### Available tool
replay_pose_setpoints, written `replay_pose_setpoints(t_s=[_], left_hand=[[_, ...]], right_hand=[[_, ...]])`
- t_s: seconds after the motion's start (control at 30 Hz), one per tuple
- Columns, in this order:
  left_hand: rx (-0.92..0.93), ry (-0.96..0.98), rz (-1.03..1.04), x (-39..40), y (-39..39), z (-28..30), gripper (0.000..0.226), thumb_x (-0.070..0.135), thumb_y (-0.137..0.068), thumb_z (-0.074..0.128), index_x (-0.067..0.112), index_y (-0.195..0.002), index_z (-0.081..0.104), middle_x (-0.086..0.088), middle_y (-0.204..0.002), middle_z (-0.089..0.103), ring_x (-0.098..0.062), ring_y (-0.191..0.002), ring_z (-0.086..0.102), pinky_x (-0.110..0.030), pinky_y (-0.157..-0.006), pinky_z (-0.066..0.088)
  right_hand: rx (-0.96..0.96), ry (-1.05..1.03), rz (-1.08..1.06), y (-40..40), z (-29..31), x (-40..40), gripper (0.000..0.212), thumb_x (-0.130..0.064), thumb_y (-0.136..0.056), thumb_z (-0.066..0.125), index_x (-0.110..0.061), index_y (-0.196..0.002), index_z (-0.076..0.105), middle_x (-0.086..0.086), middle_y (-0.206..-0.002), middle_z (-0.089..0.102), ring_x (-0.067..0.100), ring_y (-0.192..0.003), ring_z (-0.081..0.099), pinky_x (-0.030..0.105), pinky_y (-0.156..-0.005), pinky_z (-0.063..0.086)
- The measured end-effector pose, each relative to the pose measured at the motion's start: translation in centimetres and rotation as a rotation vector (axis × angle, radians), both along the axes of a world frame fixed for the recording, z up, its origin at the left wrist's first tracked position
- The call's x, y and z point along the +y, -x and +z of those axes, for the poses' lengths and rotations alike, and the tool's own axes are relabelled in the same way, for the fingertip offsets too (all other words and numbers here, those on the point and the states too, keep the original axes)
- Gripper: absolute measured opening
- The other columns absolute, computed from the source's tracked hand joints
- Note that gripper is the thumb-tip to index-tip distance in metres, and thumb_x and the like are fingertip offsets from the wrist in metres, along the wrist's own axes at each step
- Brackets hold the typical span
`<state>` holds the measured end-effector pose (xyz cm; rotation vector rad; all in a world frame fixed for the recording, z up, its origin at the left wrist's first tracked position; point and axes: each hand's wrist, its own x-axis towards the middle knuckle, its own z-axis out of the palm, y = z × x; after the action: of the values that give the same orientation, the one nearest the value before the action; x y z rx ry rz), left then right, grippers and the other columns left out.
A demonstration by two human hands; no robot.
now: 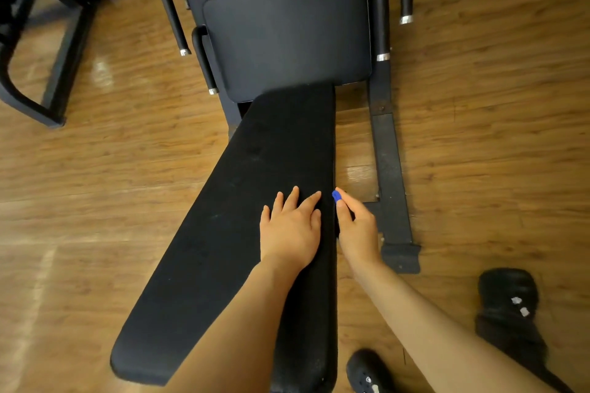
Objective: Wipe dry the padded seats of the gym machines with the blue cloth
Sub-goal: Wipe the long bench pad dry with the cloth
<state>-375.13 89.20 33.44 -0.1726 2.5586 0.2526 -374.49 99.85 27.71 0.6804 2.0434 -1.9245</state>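
Both forearms reach over the long black seat pad (249, 233), which runs away from them: left hand (292, 228) spread flat, empty, on it, right hand (356, 226) pinching the blue cloth (336, 195) at its right edge.

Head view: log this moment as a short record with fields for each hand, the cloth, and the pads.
left hand: flat, fingers spread on the long bench pad
right hand: at the pad's right edge, closed on the blue cloth
blue cloth: only a small bit visible at the fingertips
square seat pad: beyond the bench pad, untouched
floor: wood
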Motion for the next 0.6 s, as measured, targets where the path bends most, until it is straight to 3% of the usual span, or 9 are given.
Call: replay_pose_setpoints(t_s=[0.13, 0.37, 0.6], left_hand=[[0.034, -0.028, 0.015, -0.1, -0.1, -0.1, 0.045, 0.044, -0.105, 0.023, 0.046, -0.149, 0.024, 0.005, -0.163, 0.015, -0.021, -0.151, 0.004, -0.045, -0.121, 0.003], [0.054, -0.030, 0.020, -0.2, 0.0, -0.2, 0.044, 0.043, -0.105, 0.025, 0.045, -0.149, 0.027, 0.006, -0.162, 0.017, -0.021, -0.151, 0.006, -0.046, -0.121, 0.006], [0.063, -0.019, 0.017, -0.2, -0.1, -0.1, 0.044, 0.042, -0.105, 0.025, 0.045, -0.149, 0.027, 0.005, -0.162, 0.017, -0.021, -0.151, 0.006, -0.046, -0.120, 0.005]], right_hand=[[0.012, -0.029, -0.018, -0.8, 0.1, -0.2, 0.034, -0.021, -0.103, 0.044, -0.019, -0.135, 0.056, -0.013, -0.125, 0.057, -0.003, -0.116, 0.046, 0.004, -0.089, 0.034], [-0.029, 0.003, -0.121, 2.4, -0.4, 0.0, 0.034, -0.019, -0.104, 0.041, -0.016, -0.133, 0.058, -0.001, -0.130, 0.060, 0.006, -0.114, 0.052, 0.024, -0.099, 0.043], [-0.003, -0.074, -0.045, 5.8, -0.6, -1.3, 0.035, -0.021, -0.105, 0.039, -0.015, -0.135, 0.056, 0.000, -0.134, 0.058, 0.008, -0.121, 0.050, 0.015, -0.090, 0.035]])
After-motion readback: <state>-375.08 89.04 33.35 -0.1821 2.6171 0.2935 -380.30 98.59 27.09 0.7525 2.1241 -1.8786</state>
